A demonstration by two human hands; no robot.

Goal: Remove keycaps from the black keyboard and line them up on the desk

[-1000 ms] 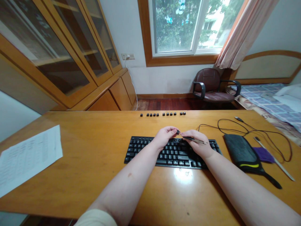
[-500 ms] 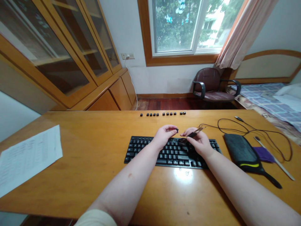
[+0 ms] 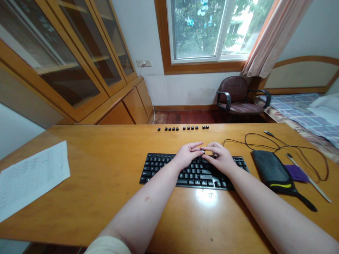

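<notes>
— Hovering over the keyboard (image 3: 194, 171), are both hands busy with it?

— Yes. The left hand (image 3: 186, 157) and the right hand (image 3: 221, 158) meet above its far rows, fingertips touching at the middle. The left fingers are stretched out flat, not curled round anything I can make out. The right fingers are bent downward; whether they pinch something small I cannot tell, since the spot where they meet is too small to read.

— Where does the keyboard sit?

— Flat on the wooden surface (image 3: 106, 169), near the middle, straight in front of the person, so both forearms can reach it evenly.

— What are those dark dots beyond it?

— A row of small keycaps (image 3: 183, 128), lined up near the far edge of the surface, well apart from the keyboard. Set out in groups like that, they probably stay in order and out of the hands' way.

— And on the right?

— A dark pouch (image 3: 272, 171) with a yellow stripe lies just beside the keyboard. A purple cloth (image 3: 296, 173) lies next to it, with a thin stick (image 3: 309, 180) across it. A black cable (image 3: 278, 144) loops on the surface beyond them.

— Anything on the left?

— A printed sheet of paper (image 3: 31, 176) lies near the left edge, far from the hands.
</notes>
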